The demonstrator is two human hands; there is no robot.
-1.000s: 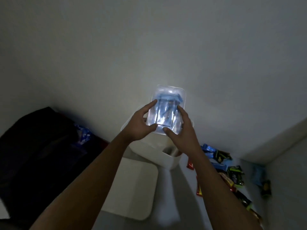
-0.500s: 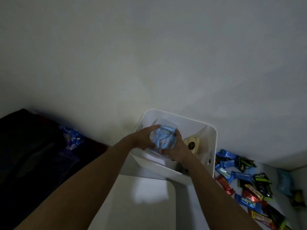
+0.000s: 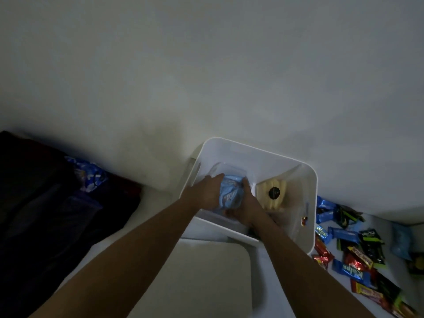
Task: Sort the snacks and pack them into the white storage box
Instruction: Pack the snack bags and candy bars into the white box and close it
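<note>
My left hand (image 3: 206,194) and right hand (image 3: 245,208) clasp the clear plastic tub of pale-blue packets (image 3: 230,195); I should seat it flat inside the white plastic storage box (image 3: 259,149).

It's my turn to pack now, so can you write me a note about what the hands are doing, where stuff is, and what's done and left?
Hands: left hand and right hand both grip a bundle of light blue packets, low inside the white storage box, over a clear tub on its left side.
Done: pale yellow snacks lie in the box's right side.
Left: let go of the bundle, pack the loose snacks lying right of the box, then probably fit the white lid lying in front of it.
</note>
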